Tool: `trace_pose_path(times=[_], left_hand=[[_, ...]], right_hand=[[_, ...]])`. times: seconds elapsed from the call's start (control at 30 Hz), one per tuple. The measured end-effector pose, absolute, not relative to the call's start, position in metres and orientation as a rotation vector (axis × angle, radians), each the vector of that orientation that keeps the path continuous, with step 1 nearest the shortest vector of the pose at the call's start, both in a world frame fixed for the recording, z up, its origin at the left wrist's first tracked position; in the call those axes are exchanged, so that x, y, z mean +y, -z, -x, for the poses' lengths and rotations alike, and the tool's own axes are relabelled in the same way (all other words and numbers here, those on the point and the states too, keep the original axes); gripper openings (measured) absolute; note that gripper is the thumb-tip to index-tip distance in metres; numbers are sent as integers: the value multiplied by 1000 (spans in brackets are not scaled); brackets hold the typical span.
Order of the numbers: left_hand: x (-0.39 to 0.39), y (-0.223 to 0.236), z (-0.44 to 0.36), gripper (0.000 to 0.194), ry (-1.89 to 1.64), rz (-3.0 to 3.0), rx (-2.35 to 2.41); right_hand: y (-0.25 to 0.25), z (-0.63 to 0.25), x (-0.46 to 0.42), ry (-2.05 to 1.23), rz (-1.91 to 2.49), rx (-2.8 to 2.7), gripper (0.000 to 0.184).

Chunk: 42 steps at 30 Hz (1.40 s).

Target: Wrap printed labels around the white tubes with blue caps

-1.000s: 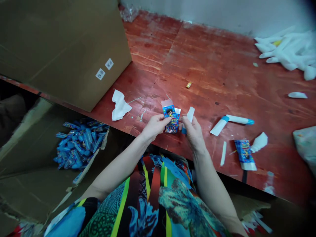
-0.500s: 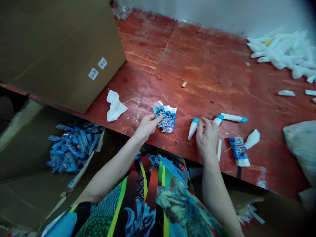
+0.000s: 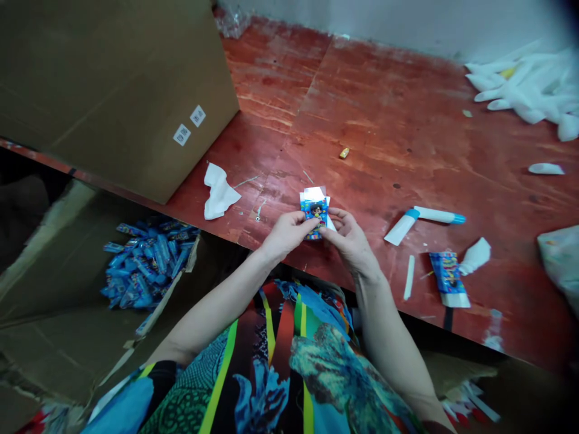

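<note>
Left to right:

Far left, below the table edge: open brown cardboard box (image 3: 54,313) holding a heap of small blue printed packets (image 3: 149,265). Above it, on the table, a large closed brown cardboard carton (image 3: 113,90) with two small white labels (image 3: 190,125) on its side. Table is plywood with a worn red surface (image 3: 289,120). Crumpled white tissue (image 3: 220,191) lies on it just right of the carton corner.

Centre: the small blue printed packet with a cartoon figure (image 3: 313,214) is held up just over the table's near edge, white paper showing at its top end. Left hand (image 3: 287,236) is closed on its left side, fingertips pinching. Right hand (image 3: 348,241) is curled in, pinching the right side. Hands nearly meet at the packet. Lap below them: multicoloured patterned garment (image 3: 266,386).

Right of hands: small yellow scrap (image 3: 344,153) further up the table; white tube with blue cap (image 3: 436,215) touching a white tapered tube (image 3: 401,226); narrow white strip (image 3: 409,277); blue printed sachet with white end (image 3: 447,278) just beside a white crumpled tip (image 3: 476,256).

Far right: loose white tapered tubes (image 3: 525,87) in a pile by the wall, one lone white piece (image 3: 546,169), pale plastic bag (image 3: 561,262) at the edge.
</note>
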<state>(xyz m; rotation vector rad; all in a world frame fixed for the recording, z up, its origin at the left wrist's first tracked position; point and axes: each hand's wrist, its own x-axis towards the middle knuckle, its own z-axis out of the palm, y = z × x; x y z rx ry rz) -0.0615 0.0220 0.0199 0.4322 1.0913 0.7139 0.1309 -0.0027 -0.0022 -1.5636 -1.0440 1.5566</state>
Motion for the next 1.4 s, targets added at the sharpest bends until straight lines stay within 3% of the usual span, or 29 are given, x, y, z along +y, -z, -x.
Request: trace_pose_path(times=[0.27, 0.63, 1.03, 1.17, 1.4], left_hand=[[14, -14, 58, 41, -688, -385, 1085], [20, -16, 61, 47, -695, -476, 1104], [17, -10, 59, 46, -689, -285, 1039], [17, -10, 58, 43, -694, -208, 1063], [19, -5, 58, 55, -774, -182, 1216]], right_hand=[[14, -122, -9, -1534, 1620, -1046, 67], [12, -127, -8, -1387, 1612, -1075, 85], [28, -112, -12, -1257, 1656, -1100, 90], [22, -111, -12, -1157, 1622, -1071, 80], [-15, -123, -47, -1328, 1571, -1301, 49]])
